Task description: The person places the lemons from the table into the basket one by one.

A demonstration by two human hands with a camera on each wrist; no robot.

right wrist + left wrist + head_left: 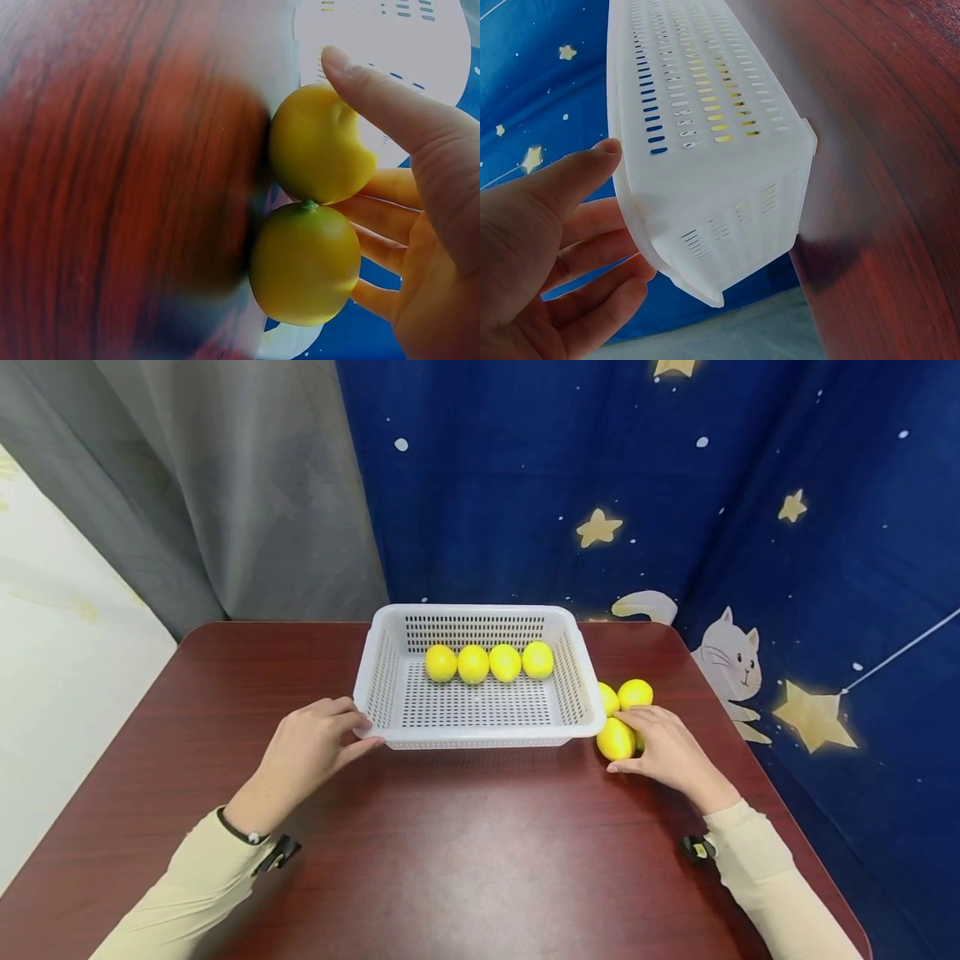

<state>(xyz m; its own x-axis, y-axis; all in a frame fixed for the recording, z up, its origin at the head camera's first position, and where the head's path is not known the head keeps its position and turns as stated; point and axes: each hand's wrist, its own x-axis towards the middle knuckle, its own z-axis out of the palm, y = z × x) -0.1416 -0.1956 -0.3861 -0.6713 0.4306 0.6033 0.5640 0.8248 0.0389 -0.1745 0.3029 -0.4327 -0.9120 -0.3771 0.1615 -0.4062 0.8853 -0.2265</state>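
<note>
right hand [670, 752] cupping lemon [616, 738] loosely, could roll off table [480, 852]; left hand [311, 750] relaxed against basket [375, 672] corner

dark red wooden table [465, 860], grey curtain [225, 485], blue backdrop [525, 460] (stars and a cat)

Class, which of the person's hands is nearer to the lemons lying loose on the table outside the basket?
Right. The right hand touches the loose lemons beside the basket; the left hand rests at the basket's opposite corner, apart from them.
</note>
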